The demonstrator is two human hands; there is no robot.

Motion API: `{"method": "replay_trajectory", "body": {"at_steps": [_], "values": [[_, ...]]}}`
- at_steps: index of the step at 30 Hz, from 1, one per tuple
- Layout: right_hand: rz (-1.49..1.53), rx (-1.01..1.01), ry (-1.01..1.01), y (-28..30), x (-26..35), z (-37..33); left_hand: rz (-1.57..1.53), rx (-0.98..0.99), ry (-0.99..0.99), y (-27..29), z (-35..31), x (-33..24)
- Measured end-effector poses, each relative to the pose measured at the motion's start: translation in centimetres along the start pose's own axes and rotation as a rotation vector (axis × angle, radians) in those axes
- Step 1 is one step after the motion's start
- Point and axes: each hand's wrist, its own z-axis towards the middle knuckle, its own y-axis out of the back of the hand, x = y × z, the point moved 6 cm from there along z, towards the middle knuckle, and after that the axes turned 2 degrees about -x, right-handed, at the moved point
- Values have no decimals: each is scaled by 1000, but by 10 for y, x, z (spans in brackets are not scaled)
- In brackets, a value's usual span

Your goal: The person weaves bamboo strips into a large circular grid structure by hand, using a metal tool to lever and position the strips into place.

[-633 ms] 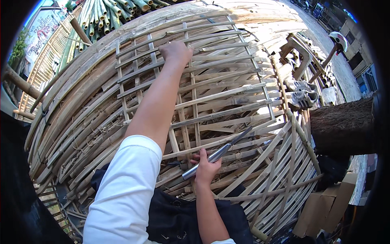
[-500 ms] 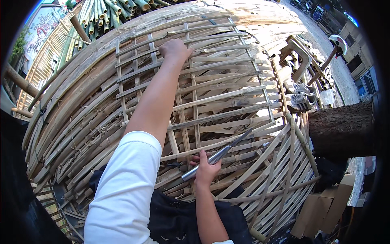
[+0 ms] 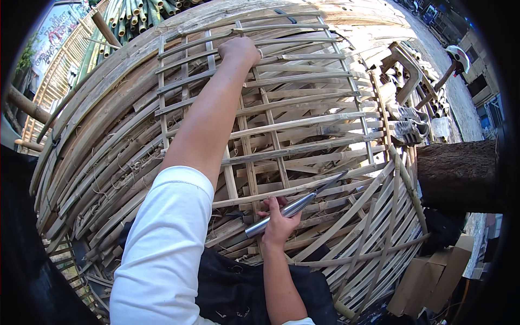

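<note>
A lattice of split bamboo strips (image 3: 303, 143) lies in front of me, with long cross strips woven over and under upright ones. At its far side my left hand (image 3: 240, 51) is closed around the upper end of an upright bamboo strip (image 3: 275, 142), which slants down through the lattice. My right hand (image 3: 280, 225) is at the near edge, gripping a knife (image 3: 295, 206) with a shiny metal handle. Its dark narrow blade points away to the upper right, over the lattice's near strip. My left forearm hides part of the lattice's left half.
Long bamboo slats (image 3: 103, 135) are piled beneath and to the left. Green bamboo poles (image 3: 142, 16) are stacked at the back. To the right are a pair of shoes (image 3: 409, 131), a thick brown log (image 3: 457, 176) and a cardboard box (image 3: 428, 281). A white helmet (image 3: 457, 58) hangs farther off.
My left hand has moved a little up and right. The upright strip's lower end has swung right, and the lattice has shifted up and right. My right hand, still with the knife, has barely moved.
</note>
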Motion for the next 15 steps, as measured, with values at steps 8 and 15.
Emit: {"method": "replay_trajectory", "body": {"at_steps": [8, 15], "values": [[191, -54, -85, 10, 4, 6, 73, -7, -65, -12, 7, 1], [297, -56, -65, 13, 16, 5, 38, -68, -84, -17, 11, 7]]}}
